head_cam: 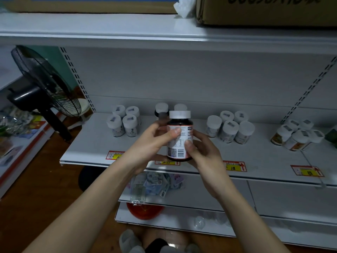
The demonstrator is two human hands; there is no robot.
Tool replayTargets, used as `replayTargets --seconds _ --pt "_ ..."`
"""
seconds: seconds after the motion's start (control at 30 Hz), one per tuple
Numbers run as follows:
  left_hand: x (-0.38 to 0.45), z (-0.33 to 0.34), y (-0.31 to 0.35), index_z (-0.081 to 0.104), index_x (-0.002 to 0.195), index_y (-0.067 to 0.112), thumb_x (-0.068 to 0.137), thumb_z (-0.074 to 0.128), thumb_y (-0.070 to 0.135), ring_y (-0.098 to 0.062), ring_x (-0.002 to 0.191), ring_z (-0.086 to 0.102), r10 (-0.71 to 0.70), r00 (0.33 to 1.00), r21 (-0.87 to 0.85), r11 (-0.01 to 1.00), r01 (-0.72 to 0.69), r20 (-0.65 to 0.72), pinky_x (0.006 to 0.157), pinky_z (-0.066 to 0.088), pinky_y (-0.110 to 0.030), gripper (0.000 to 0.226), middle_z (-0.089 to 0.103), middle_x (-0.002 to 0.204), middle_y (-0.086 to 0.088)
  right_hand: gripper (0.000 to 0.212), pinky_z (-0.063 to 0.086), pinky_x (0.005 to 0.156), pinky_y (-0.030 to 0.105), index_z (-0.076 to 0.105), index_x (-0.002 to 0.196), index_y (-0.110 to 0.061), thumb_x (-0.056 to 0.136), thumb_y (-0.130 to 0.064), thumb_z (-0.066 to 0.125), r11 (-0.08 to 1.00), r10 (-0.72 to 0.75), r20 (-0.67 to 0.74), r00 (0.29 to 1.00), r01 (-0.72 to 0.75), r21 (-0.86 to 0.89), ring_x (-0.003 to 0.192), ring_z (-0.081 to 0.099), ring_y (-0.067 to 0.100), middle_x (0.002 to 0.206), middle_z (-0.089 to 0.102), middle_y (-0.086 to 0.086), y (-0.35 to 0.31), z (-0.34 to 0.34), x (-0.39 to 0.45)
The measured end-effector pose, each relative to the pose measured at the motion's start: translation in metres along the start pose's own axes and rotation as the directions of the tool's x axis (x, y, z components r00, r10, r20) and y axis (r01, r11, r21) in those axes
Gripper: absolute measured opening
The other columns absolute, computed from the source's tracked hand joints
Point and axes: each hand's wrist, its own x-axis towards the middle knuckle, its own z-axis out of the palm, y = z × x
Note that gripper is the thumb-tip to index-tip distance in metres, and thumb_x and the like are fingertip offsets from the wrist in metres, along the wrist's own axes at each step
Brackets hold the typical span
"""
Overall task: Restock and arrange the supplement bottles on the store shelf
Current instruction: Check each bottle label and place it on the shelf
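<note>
1. Item in hand: one dark supplement bottle [179,137] with a white cap is held upright in front of the shelf [182,148], above its front edge and not resting on it.
2. Left hand [155,141]: fingers curled round the bottle's left side, thumb laid across the label. Clamped on the bottle.
3. Right hand [202,148]: fingers wrapped behind the bottle's lower right, thumb pressed on the label beside the barcode. Also clamped on the bottle.
4. Judgement on the hold: the barcode side of the label faces the person and both thumbs sit on it, which suggests the bottle is being turned or read, probably to face it correctly before it is set down.
5. Just beyond the fingertips: two matching dark bottles [162,110] stand at the back of the shelf, with bare shelf in front of them. That is the likely spot.
6. Left of the left fingers: a cluster of four white bottles [124,121]. Right of the right fingers: a group of five white bottles [230,127], and further right an orange-labelled group [295,136].
7. Obstructions: none between the fingers and the open spot; both neighbouring groups stand well apart from it.
8. Below the hands: price tags [235,166] on the shelf edge. Far left: a standing fan [43,83], clear of the work.
</note>
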Motion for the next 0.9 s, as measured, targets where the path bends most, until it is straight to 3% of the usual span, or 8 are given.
replayTargets --seconds 0.1,0.2,0.27,0.37,0.57,0.63,0.73,0.9 --pt "-0.002 -0.004 0.001 0.058 0.118 0.029 0.076 0.072 0.036 -0.014 0.107 0.068 0.039 0.999 0.017 0.999 -0.039 -0.011 0.069 0.062 -0.041 0.044 0.067 0.118 -0.001 0.053 0.055 0.097 0.042 0.057 0.131 -0.024 0.083 -0.041 0.067 1.0 -0.001 0.061 0.998 0.001 -0.005 0.107 0.07 0.017 0.115 0.073 0.002 -0.004 -0.001 0.0" --pt "0.001 -0.008 0.0 0.057 0.116 0.033 0.07 0.081 0.035 -0.015 0.112 0.067 0.122 0.993 0.015 0.992 -0.122 -0.002 0.084 0.06 -0.046 0.053 0.067 0.12 0.002 0.044 0.054 0.092 0.027 0.057 0.122 -0.032 0.083 -0.022 0.074 0.995 -0.07 0.089 0.994 0.076 -0.067 0.111 0.066 0.006 0.117 0.071 -0.006 -0.013 -0.004 0.004" --pt "0.003 -0.01 0.002 0.055 0.116 0.034 0.07 0.089 0.024 -0.008 0.112 0.065 0.199 0.979 0.026 0.979 -0.2 0.047 0.086 0.059 -0.036 0.058 0.069 0.118 0.011 0.051 0.054 0.09 0.022 0.056 0.121 -0.032 0.081 -0.006 0.077 0.986 -0.122 0.088 0.989 0.13 -0.1 0.113 0.063 0.001 0.118 0.069 -0.012 -0.02 -0.007 0.009" --pt "0.005 -0.013 0.013 0.054 0.119 0.026 0.066 0.08 0.004 0.0 0.113 0.061 0.325 0.941 0.074 0.94 -0.332 0.092 0.088 0.05 -0.017 0.063 0.069 0.115 0.02 0.06 0.052 0.09 0.017 0.055 0.118 -0.036 0.076 -0.003 0.082 0.969 -0.183 0.11 0.977 0.198 -0.148 0.115 0.059 -0.003 0.116 0.066 -0.022 -0.032 -0.01 0.015" --pt "-0.002 -0.012 0.028 0.056 0.108 0.029 0.054 0.088 -0.01 -0.002 0.111 0.062 0.475 0.866 0.216 0.839 -0.499 0.157 0.09 0.047 -0.015 0.073 0.067 0.107 0.021 0.074 0.048 0.099 0.023 0.054 0.113 -0.035 0.067 0.016 0.081 0.923 -0.324 0.129 0.937 0.343 -0.173 0.123 0.056 0.009 0.118 0.063 -0.02 -0.046 -0.016 0.019" --pt "-0.005 -0.009 0.032 0.056 0.109 0.026 0.054 0.09 -0.008 -0.006 0.113 0.062 0.507 0.847 0.26 0.806 -0.532 0.161 0.093 0.047 -0.017 0.073 0.068 0.11 0.015 0.074 0.047 0.1 0.023 0.054 0.115 -0.032 0.066 0.016 0.081 0.912 -0.349 0.141 0.926 0.371 -0.177 0.123 0.056 0.011 0.12 0.063 -0.014 -0.049 -0.017 0.017" --pt "-0.008 -0.009 0.035 0.059 0.107 0.037 0.052 0.092 0.009 -0.014 0.12 0.06 0.544 0.823 0.271 0.777 -0.568 0.164 0.101 0.049 -0.029 0.07 0.066 0.118 0.004 0.073 0.046 0.097 0.017 0.053 0.115 -0.031 0.067 0.015 0.082 0.9 -0.372 0.152 0.916 0.396 -0.183 0.122 0.056 0.008 0.121 0.062 -0.013 -0.053 -0.017 0.015" --pt "-0.011 -0.01 0.038 0.059 0.104 0.045 0.051 0.091 0.019 -0.01 0.118 0.06 0.543 0.827 0.27 0.782 -0.562 0.148 0.098 0.05 -0.026 0.067 0.066 0.114 0.014 0.074 0.047 0.1 0.02 0.053 0.114 -0.035 0.067 0.015 0.081 0.901 -0.373 0.156 0.914 0.397 -0.171 0.122 0.056 0.006 0.117 0.062 -0.022 -0.053 -0.014 0.015"
